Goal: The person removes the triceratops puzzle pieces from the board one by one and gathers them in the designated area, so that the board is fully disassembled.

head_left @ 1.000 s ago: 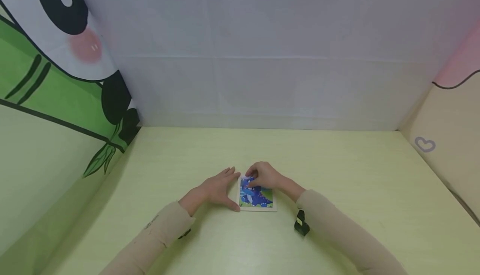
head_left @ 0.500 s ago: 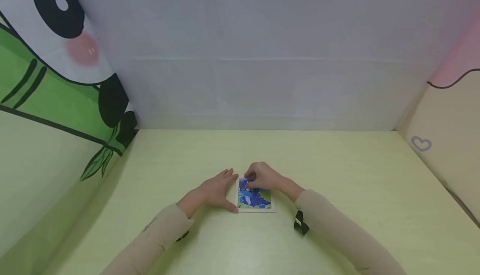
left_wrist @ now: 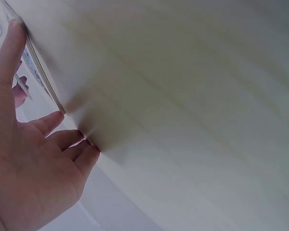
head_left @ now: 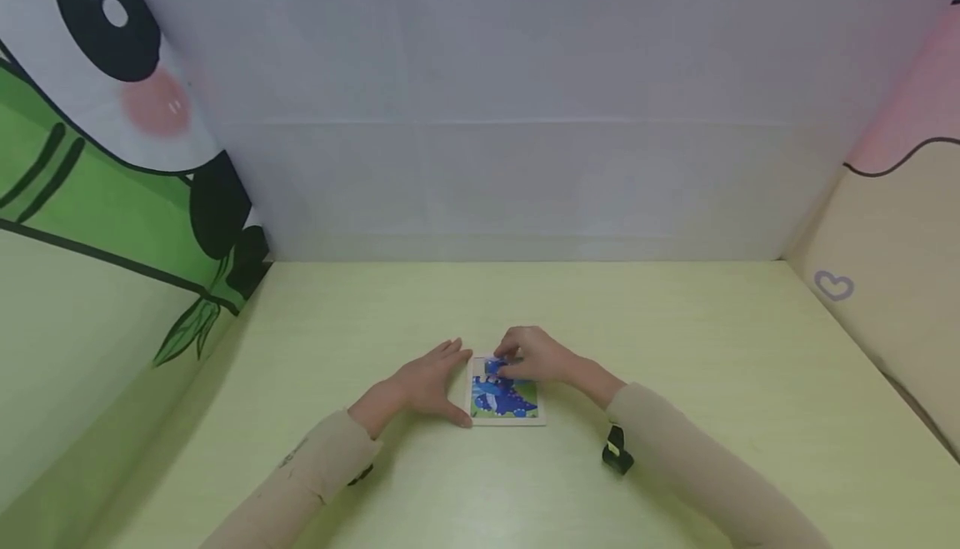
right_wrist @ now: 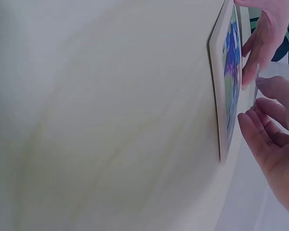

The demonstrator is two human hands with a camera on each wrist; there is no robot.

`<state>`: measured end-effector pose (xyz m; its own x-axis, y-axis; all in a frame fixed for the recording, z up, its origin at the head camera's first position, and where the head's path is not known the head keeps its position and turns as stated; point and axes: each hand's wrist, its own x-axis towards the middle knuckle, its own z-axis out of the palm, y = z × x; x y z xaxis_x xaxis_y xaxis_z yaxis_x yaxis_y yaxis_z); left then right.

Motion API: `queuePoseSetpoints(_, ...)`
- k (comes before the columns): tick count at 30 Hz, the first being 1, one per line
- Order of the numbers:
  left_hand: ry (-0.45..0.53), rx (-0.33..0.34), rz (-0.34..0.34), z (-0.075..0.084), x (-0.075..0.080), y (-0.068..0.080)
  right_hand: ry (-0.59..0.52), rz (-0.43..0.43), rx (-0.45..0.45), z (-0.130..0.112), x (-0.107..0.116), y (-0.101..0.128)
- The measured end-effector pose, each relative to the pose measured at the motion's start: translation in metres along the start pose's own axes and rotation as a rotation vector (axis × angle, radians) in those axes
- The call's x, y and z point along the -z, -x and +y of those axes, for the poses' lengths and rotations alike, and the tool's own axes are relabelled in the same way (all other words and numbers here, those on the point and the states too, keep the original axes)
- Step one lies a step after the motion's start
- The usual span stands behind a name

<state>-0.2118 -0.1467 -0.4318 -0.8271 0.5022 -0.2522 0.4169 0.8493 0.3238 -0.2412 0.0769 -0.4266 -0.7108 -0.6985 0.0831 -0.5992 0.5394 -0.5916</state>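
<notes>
- Surface [head_left: 675,349]: pale yellow-green top, walled by white and cartoon-printed panels. The work sits near the person, just on their side of the middle.
- Puzzle tray [head_left: 504,399]: small white-framed jigsaw board with a blue dinosaur picture on green ground, lying flat on the surface between the two hands. In the right wrist view the tray [right_wrist: 225,91] shows edge-on, flat on the surface; in the left wrist view only its thin edge [left_wrist: 38,77] shows.
- Left hand [head_left: 426,382]: at 9 o'clock of the tray, fingers straight and spread flat, holding nothing, fingertips along the tray's left edge and thumb at its near-left corner. Left wrist view confirms: one fingertip [left_wrist: 12,33] lies against the tray edge, palm on the surface. Judged to be steadying the tray.
- Right hand [head_left: 536,356]: at 12 to 1 o'clock of the tray, over its far edge, fingers curled and pinching a piece.
- Puzzle piece [head_left: 497,366]: small blue piece in the right hand's fingertips, at the tray's far-left part, about 11 o'clock of tray centre. Right wrist view shows it as a thin sliver [right_wrist: 256,79], apart from the picture face, not seated.
- Step in hand (judgement): fitting this piece into the far-left gap.
- Next move calls for (judgement): lining the piece's outline up with the gap, lowering it flat and pressing, while the left hand keeps the tray from sliding.
</notes>
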Motion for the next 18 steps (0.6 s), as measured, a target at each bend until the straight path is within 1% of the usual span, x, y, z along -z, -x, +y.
queuePoseSetpoints(4,-0.012,0.005,-0.005,-0.001,-0.001,-0.001,0.017,0.019,-0.032,0.007,0.008,0.011)
queuePoseSetpoints(9,-0.024,-0.001,-0.003,-0.001,-0.002,-0.001,0.036,0.036,-0.05,0.02,0.021,0.026)
queuePoseSetpoints(18,-0.016,0.008,-0.001,-0.003,-0.002,-0.002,0.07,0.072,-0.107,0.044,0.039,0.05)
